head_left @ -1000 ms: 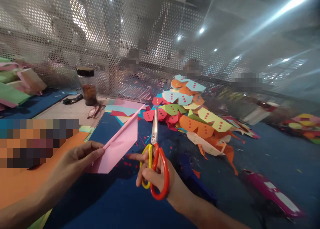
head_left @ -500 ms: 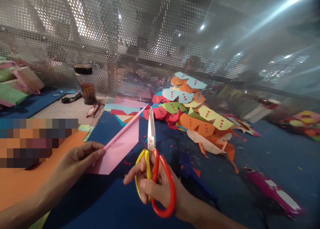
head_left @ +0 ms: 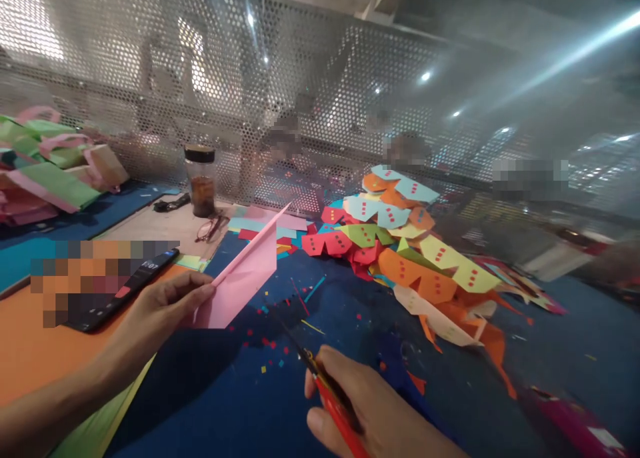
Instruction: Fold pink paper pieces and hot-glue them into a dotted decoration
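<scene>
My left hand (head_left: 160, 308) pinches the corner of a folded pink paper (head_left: 243, 278) and holds it up above the blue table top (head_left: 225, 405). My right hand (head_left: 365, 411) is closed round the red and yellow scissors (head_left: 325, 388). Their blades point up and left, low over the table and well below the pink paper. The handles are mostly hidden by my fingers. Small red and blue paper bits (head_left: 270, 345) lie scattered between my two hands.
A heap of coloured cut papers (head_left: 405, 245) with red squares lies ahead to the right. A dark-lidded jar (head_left: 201, 190), glasses (head_left: 210, 228) and flat coloured sheets stand by the perforated metal screen (head_left: 300, 111). Orange paper (head_left: 30, 351) and a black device (head_left: 120, 291) lie left.
My right hand has dropped down and to the right with the scissors, which pointed upright beside the pink paper before and now lie low. The view has shifted left.
</scene>
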`<state>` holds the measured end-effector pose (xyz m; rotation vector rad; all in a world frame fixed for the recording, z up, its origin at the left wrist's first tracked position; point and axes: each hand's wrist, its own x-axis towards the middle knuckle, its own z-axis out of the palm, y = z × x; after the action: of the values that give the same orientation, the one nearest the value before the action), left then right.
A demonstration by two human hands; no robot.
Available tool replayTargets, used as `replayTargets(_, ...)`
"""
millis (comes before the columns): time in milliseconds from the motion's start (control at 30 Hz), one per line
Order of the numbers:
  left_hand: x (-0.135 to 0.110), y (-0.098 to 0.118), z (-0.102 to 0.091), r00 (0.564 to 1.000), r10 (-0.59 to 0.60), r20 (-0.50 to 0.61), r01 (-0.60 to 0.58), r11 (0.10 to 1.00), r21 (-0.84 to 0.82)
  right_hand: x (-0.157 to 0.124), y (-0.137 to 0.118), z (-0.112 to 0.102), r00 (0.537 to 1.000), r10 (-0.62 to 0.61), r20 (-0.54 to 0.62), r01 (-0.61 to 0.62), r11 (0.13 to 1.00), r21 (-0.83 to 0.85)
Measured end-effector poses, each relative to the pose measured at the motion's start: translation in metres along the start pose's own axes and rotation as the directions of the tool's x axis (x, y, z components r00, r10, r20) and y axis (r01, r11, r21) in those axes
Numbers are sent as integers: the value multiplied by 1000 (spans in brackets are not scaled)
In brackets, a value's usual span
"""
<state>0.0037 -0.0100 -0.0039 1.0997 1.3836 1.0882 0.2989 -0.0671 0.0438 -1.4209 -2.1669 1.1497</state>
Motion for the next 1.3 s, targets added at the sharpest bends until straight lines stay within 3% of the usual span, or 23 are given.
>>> replayTargets(200, 0, -1, -3, 1000, 20, 10, -20, 1000, -16, 7, 5, 0, 993, 113, 25, -110, 989, -100)
replayTargets(500, -3, 5, 3, 997, 76, 1, -76, 992, 102, 8, 3, 2, 992, 128, 15, -124, 980, -155)
replayTargets(733, -4, 3, -1, 999, 47, -11, -46, 997, 68, 6, -3, -1, 984, 178, 32, -166, 958, -232)
replayTargets(1300, -6, -4, 5, 988, 123, 98, -136, 981, 140, 9, -6, 6, 991, 128, 38, -114, 960, -257)
